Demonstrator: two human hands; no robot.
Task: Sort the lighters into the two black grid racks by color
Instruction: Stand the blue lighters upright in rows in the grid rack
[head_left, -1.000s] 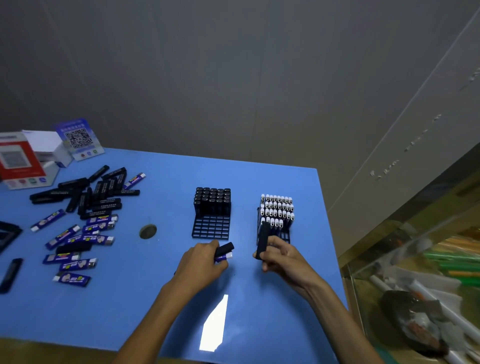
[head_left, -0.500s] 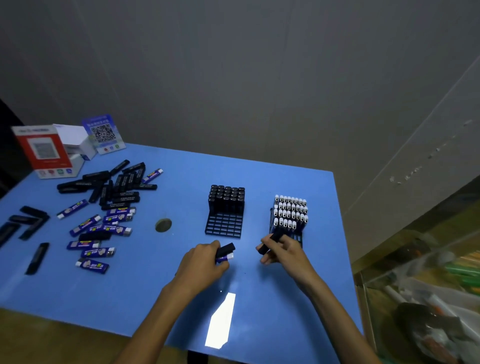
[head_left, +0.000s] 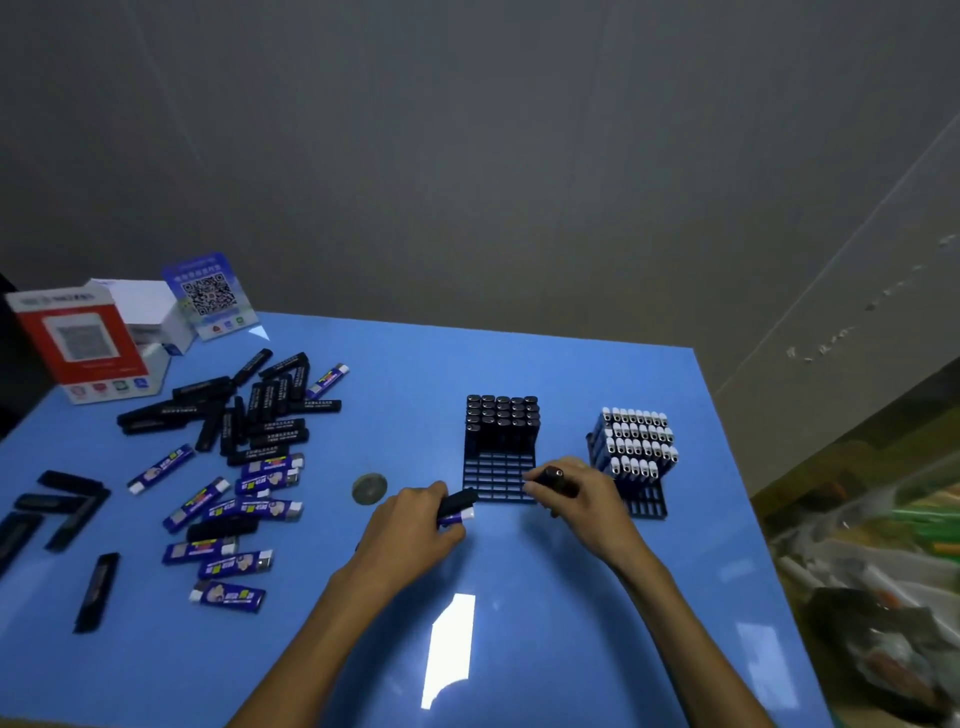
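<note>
1. Far left on the blue table (head_left: 519, 649): two QR-code stands, one red (head_left: 78, 343) and one blue (head_left: 210, 296), with a white box (head_left: 143, 312) between them.
2. Loose lighters next: a heap of black lighters (head_left: 244, 410), roughly fifteen though they overlap too much to count exactly, plus six more black ones scattered by the left edge (head_left: 57, 504). Blue lighters (head_left: 244, 499) lie flat in front of the heap, about ten, with an eleventh at the heap's far side.
3. One round grey disc (head_left: 369, 487) sits on the table just left of the hands.
4. The left hand (head_left: 410, 530) is curled round two lighters, one black lighter (head_left: 457, 501) on top and one blue lighter with a white cap (head_left: 457, 516) under it; both poke out past the fingertips toward the racks.
5. The left rack (head_left: 498, 475) holds black lighters (head_left: 501, 415) upright in its far rows, about twenty; the near cells stand open.
6. The right hand (head_left: 582, 499) pinches one dark lighter (head_left: 553, 475), tilted, its top showing above the fingers, right at the left rack's near right corner.
7. The right rack (head_left: 647, 501) carries white-capped blue lighters (head_left: 639, 441) in four rows; its near row of cells shows bare.
</note>
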